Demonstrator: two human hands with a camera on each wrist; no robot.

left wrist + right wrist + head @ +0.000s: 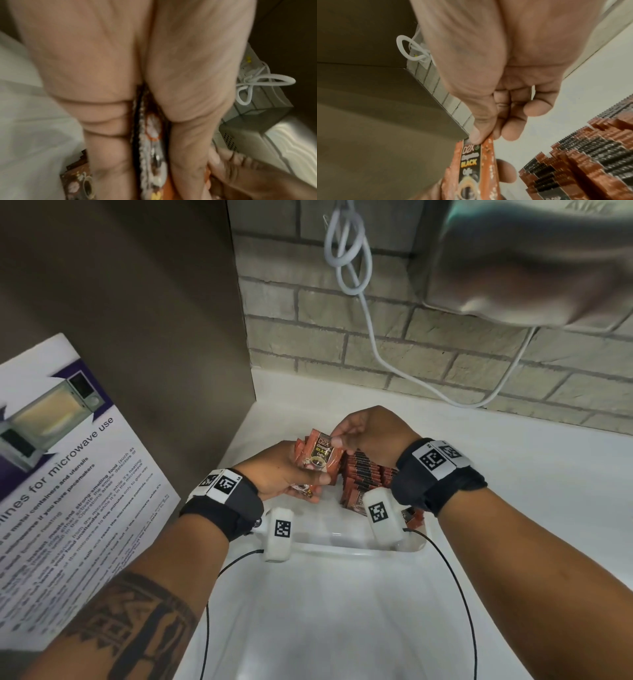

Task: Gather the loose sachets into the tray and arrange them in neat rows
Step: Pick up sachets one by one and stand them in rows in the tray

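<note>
Gripping a bundle of sachets point(305, 455) between thumb and curled fingers, the left hand point(274, 470) sits over the clear tray point(342, 547). Just beyond it, the right hand point(370, 433) pinches the front sachet point(320, 453) by its top edge. Beneath the right hand, rows of sachets point(366, 474) stand upright in the tray.

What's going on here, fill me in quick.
A person is sorting coffee sachets over a clear tray on a white counter. The left hand grips a small bunch of sachets, while the right hand pinches the top corner of the front one. Rows of sachets already stand upright in the tray.
</note>
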